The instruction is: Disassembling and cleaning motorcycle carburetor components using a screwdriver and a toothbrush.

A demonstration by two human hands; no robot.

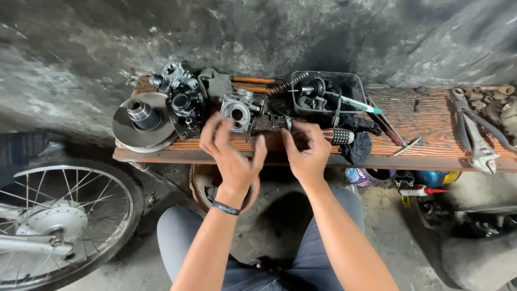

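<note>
Left hand [232,156] hovered with its grip spread just before the grey cast-metal carburettor body [237,112] on the worn wooden plank counter [425,116]. Right hand [307,151]: fingers curled, apparently holding nothing. Risk judged: a nudge could roll small loose parts off the crowded counter edge.

— What can't you make out here?
— The spoked silver wheel [59,215] is cut off by the left edge, and the long wooden bench [431,116] runs off the right.
— And the hands?
— The right hand [308,151] covers whatever small dark part its fingers pinch; I can't tell what.
</note>
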